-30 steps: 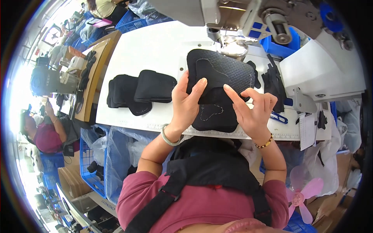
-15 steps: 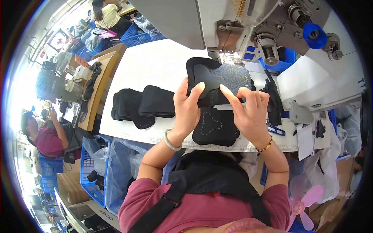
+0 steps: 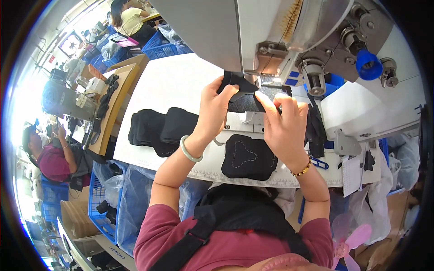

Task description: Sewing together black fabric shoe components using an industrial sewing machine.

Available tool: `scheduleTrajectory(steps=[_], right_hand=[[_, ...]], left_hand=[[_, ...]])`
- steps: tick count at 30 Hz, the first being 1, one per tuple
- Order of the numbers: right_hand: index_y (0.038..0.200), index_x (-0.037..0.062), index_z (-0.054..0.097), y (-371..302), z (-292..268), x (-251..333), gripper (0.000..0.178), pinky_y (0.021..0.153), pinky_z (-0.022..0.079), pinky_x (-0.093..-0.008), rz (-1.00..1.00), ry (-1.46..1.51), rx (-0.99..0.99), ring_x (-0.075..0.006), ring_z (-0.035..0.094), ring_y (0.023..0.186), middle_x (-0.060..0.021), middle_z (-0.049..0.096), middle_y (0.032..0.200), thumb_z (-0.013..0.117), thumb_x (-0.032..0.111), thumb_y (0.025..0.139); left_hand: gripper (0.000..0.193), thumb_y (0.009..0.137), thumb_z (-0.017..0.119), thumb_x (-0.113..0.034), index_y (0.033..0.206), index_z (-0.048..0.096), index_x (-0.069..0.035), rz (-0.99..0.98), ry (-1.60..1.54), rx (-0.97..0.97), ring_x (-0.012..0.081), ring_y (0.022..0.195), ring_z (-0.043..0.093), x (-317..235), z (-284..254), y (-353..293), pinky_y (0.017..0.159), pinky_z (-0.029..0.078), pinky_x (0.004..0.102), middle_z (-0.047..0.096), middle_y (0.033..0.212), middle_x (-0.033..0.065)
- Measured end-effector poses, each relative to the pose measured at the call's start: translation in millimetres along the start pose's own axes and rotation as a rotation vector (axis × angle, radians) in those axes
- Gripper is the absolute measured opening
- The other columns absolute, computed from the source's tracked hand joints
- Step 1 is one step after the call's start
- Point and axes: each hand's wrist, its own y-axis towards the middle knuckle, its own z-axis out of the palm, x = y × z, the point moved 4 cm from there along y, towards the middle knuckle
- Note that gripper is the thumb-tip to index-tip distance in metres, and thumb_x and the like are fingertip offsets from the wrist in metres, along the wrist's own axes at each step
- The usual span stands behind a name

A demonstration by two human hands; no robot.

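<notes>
Both hands pinch a black fabric pad [image 3: 239, 83] under the head of a sewing machine [image 3: 271, 49]. My left hand [image 3: 212, 106] grips its left side, thumb on top. My right hand [image 3: 285, 122] has its near right edge between thumb and fingers. The pad is bent, and a grey speckled face shows below the black part. Just in front of the hands lies another black pad [image 3: 248, 157] with a rounded triangle stitched in light thread. Stacked black pads [image 3: 178, 125] rest left of my left forearm. The needle and the pad's far edge are hard to make out.
Black strips [image 3: 315, 124] and blue thread snips [image 3: 320, 163] lie right of my right hand. A blue basket [image 3: 101, 207] and plastic-lined bins stand below the table's left edge. A pink fan [image 3: 343, 248] is at lower right. Two other people sit at the left and upper left.
The pad has gone from lying fairly flat, with its grey patch and speckled face showing, to being bent and tilted in my hands. Both hands still hold it.
</notes>
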Motion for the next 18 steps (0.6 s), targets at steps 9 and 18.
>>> scheduleTrajectory(steps=[9, 18], right_hand=[[0.118, 0.0077, 0.062, -2.2, 5.2, -0.8, 0.040, 0.066, 0.031, -0.0332, 0.012, -0.033, 0.037, -0.0165, 0.047, 0.075, -0.0033, 0.045, 0.088, 0.062, 0.007, 0.078], [0.119, 0.0036, 0.061, -0.1, 4.5, 4.8, 0.041, 0.068, 0.033, -0.0311, -0.024, -0.044, 0.078, -0.0153, 0.047, 0.075, -0.0028, 0.044, 0.090, 0.061, 0.007, 0.078]], left_hand=[[0.020, 0.085, 0.055, 0.000, 0.101, 0.059, 0.012, -0.041, 0.090, 0.052, 0.0087, 0.079, 0.055, -5.7, -0.8, 13.6, 0.072, 0.045, 0.0225, 0.063, 0.091, 0.0078], [0.020, 0.082, 0.058, -0.002, 0.098, 0.060, 0.010, -0.263, 0.097, 0.098, 0.0169, 0.074, 0.066, -9.5, -9.0, 28.7, 0.067, 0.056, 0.0255, 0.066, 0.090, 0.0124]])
